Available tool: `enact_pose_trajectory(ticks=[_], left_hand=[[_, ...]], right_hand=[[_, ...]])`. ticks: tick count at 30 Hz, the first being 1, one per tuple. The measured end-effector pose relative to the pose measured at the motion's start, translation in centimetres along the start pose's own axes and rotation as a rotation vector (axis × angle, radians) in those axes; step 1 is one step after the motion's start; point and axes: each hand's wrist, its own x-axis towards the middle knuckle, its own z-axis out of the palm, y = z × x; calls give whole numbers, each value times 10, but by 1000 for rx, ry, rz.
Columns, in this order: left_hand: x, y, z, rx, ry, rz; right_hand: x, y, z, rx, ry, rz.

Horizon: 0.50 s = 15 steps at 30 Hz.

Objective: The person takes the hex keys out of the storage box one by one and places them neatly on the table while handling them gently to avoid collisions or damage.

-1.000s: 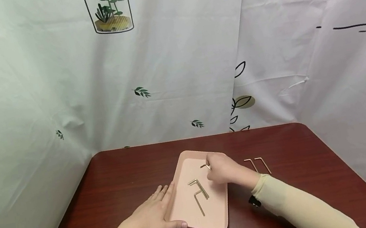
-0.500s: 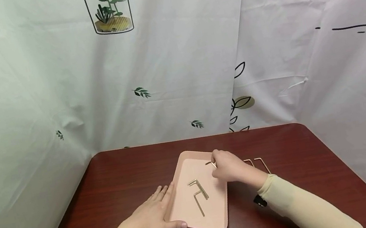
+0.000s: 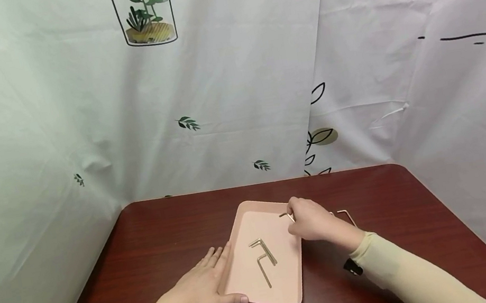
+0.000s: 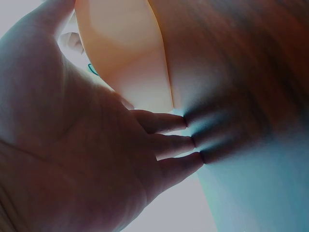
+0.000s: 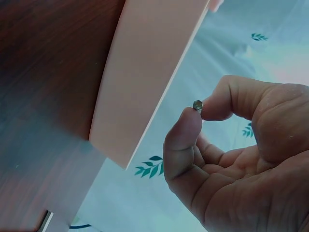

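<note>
Between the thumb and index finger of my right hand (image 3: 314,220) an L-shaped hex key (image 3: 285,214) is pinched, above the far right part of a pink tray (image 3: 283,292). Its six-sided end points at the camera in the right wrist view, where the hand (image 5: 241,145) shows its other fingers curled. My left hand (image 3: 201,290) rests at the tray's left side with fingers spread and straight, the thumb at the near edge. Inside the tray lie hex keys, some overlapping (image 3: 266,251) and one nearer me (image 3: 264,272).
On the dark red wooden table (image 3: 170,233), right of the tray, lies another hex key (image 3: 346,213); one beside it is mostly hidden by my right hand. White cloth (image 3: 224,95) with printed plants hangs behind and around the table.
My right hand has moved right with the pinched hex key, from over the tray toward its right rim, and now covers more of the keys on the table. The left hand has stayed put.
</note>
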Motion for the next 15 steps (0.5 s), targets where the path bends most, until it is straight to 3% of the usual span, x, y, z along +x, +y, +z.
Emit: enact_pose_trajectory(ticks=[15], left_hand=[[1, -1, 0, 6, -3, 10]], right_hand=[[-3, 15, -10, -3, 28, -10]])
